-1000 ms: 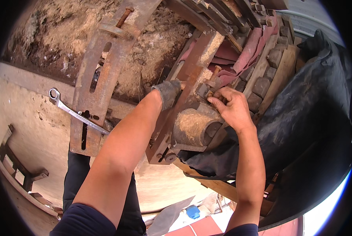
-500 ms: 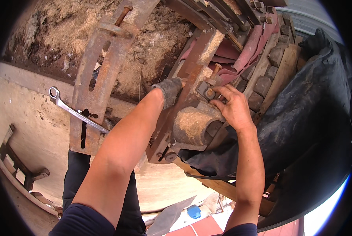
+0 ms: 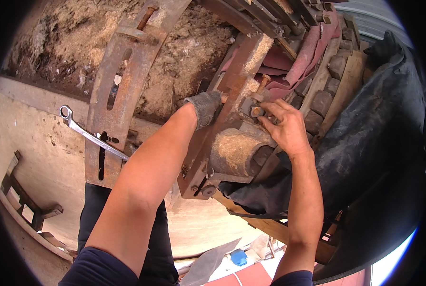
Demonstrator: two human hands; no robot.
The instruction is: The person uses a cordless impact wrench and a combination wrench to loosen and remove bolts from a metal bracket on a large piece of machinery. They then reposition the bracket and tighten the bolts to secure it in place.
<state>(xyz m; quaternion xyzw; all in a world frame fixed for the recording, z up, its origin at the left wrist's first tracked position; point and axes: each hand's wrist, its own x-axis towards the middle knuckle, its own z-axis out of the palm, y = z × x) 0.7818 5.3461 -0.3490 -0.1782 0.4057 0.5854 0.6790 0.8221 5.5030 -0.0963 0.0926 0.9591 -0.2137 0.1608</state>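
Note:
My left hand, in a grey work glove, reaches behind the rusty steel bracket and grips something there; what it holds is hidden. Bare, my right hand pinches a nut on the end of a rusty bolt at the bracket's front face. A rust-coated cylindrical hub sits just below both hands. Above the bolt, red cloth is stuffed between the metal bars.
A ring spanner lies across a slotted rusty plate at left. Black sheeting and wooden blocks crowd the right. Dirt-caked ground lies above, a concrete floor below left with a metal frame.
The view has drifted slightly; my right hand's fingers have shifted on the nut at the bolt. My gloved left hand stays behind the bracket.

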